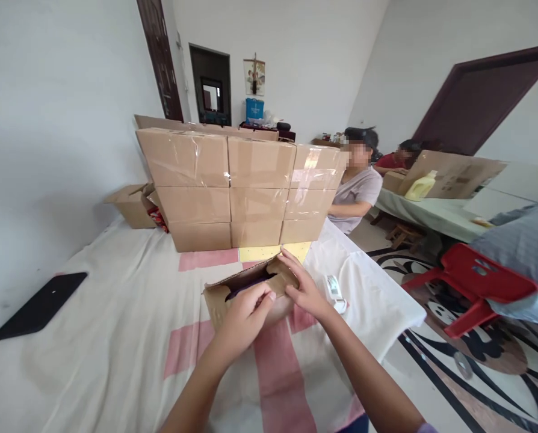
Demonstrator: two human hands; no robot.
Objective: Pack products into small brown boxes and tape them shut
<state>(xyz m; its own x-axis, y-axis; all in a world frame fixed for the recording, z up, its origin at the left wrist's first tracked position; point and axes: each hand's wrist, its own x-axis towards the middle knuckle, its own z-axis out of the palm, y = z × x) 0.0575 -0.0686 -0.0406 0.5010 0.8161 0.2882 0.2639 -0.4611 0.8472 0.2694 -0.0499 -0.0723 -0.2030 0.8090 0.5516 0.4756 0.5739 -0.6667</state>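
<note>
A small open cardboard box (pixel 275 314) stands on the cloth-covered table in front of me, with something dark purple (pixel 251 285) partly visible inside. My left hand (pixel 247 314) is closed over the near edge of the box, its fingers curled and partly hidden. At the box's right end, my right hand (pixel 306 291) grips the side, fingers along the far corner and thumb by the folded flap. Just right of that hand lies a white device with a small screen (pixel 334 293), perhaps a tape dispenser or labeller; I cannot tell which.
A wall of taped cardboard boxes (pixel 255 204) rises beyond my hands. Left of it sits an open carton (pixel 136 207); a black flat tablet-like object (pixel 41 305) lies at far left. Another person (pixel 354 192) sits behind the boxes. A red chair (pixel 490 279) stands right.
</note>
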